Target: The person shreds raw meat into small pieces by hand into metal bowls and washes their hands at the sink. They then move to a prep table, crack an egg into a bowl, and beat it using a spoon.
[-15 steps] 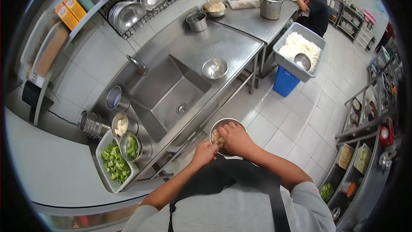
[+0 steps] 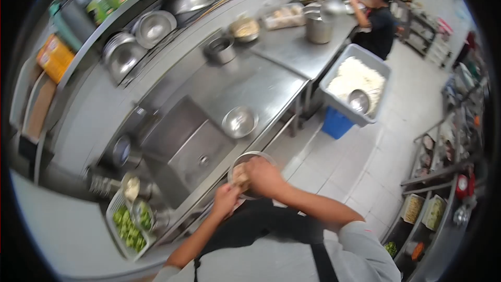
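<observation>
Left of the sink (image 2: 190,149), at its near corner, you have a basket (image 2: 111,222) of cut greens (image 2: 127,232). To the right of the sink, past its front edge, your left hand (image 2: 226,199) is at the near-left side of a bowl (image 2: 253,153), fingers curled in; blur means you can't tell whether they pinch the rim or the food. The pale food (image 2: 240,176) lies inside that bowl, at its left, between your left fingers and your right. Your right hand (image 2: 264,176) reaches down into the bowl, its fingers bent beside the food; the tips are hidden, so you can't tell whether they pinch it. Further right of the sink stands a grey tub (image 2: 327,95) of white food (image 2: 357,75).
</observation>
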Tool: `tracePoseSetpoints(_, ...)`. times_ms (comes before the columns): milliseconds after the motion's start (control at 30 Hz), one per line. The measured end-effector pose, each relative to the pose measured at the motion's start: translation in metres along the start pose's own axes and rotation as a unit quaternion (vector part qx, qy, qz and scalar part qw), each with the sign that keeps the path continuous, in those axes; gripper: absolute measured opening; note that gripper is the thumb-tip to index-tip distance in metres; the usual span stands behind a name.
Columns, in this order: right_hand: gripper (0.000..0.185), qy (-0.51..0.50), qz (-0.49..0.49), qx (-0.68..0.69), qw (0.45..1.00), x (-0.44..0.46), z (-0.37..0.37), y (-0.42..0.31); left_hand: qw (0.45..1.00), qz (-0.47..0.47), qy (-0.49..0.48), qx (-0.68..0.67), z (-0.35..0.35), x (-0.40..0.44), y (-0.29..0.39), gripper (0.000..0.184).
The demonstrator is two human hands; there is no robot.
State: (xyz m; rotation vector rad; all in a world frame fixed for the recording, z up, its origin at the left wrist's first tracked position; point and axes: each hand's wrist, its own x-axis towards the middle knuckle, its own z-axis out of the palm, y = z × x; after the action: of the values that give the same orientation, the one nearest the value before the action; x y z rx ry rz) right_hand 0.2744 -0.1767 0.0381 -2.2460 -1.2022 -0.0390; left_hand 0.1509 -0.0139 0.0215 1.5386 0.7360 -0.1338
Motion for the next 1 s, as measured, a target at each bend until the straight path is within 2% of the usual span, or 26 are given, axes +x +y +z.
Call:
tracePoseSetpoints(67,0.027,-0.009,-0.005,-0.006,1.0,0.024,-0.003,0.005,0.999,-0.017,-0.015,-0.046,-0.004,0.009,0.029,0.009)
tracePoseSetpoints(133,0.027,-0.047,-0.016,-0.056,0.997,0.052,-0.013,0.008,0.996,-0.021,-0.03,-0.085,-0.018,0.038,0.028,0.006)
tracePoseSetpoints(300,0.049,-0.033,-0.022,-0.08,0.996,0.125,-0.036,0.01,0.99,0.026,0.003,-0.142,-0.03,0.087,0.08,0.008)
tracePoseSetpoints(400,0.049,-0.025,-0.016,-0.114,0.993,0.183,-0.036,0.017,0.985,0.075,0.021,-0.153,-0.047,0.134,0.101,0.01)
tracePoseSetpoints(533,0.035,-0.011,0.0,-0.12,0.993,0.254,-0.017,0.033,0.981,0.122,0.034,-0.146,-0.064,0.186,0.12,0.01)
tracePoseSetpoints(633,0.038,-0.03,0.027,-0.103,0.994,0.292,-0.014,0.039,0.978,0.113,0.036,-0.17,-0.07,0.211,0.137,0.01)
tracePoseSetpoints(667,0.046,-0.053,0.041,-0.085,0.994,0.303,-0.011,0.046,0.977,0.096,0.03,-0.189,-0.073,0.22,0.138,0.01)
tracePoseSetpoints(700,0.053,-0.032,0.032,-0.031,0.999,0.312,-0.007,0.057,0.976,0.082,0.03,-0.2,-0.076,0.227,0.141,0.009)
tracePoseSetpoints(733,0.052,-0.023,0.038,0.01,0.999,0.321,-0.012,0.061,0.974,0.065,0.034,-0.214,-0.078,0.234,0.141,0.009)
tracePoseSetpoints(767,0.045,-0.038,0.115,0.043,0.992,0.33,-0.007,0.065,0.974,0.059,0.037,-0.217,-0.083,0.241,0.141,0.009)
tracePoseSetpoints(833,0.034,-0.01,0.123,0.086,0.989,0.343,-0.001,0.077,0.971,0.05,0.047,-0.228,-0.091,0.255,0.14,0.009)
tracePoseSetpoints(933,0.039,-0.037,0.103,0.125,0.986,0.356,0.006,0.079,0.97,0.045,0.062,-0.231,-0.097,0.271,0.131,0.011)
tracePoseSetpoints(1000,0.046,-0.033,0.015,0.045,0.998,0.356,0.021,0.08,0.973,0.049,0.075,-0.215,-0.1,0.286,0.132,0.013)
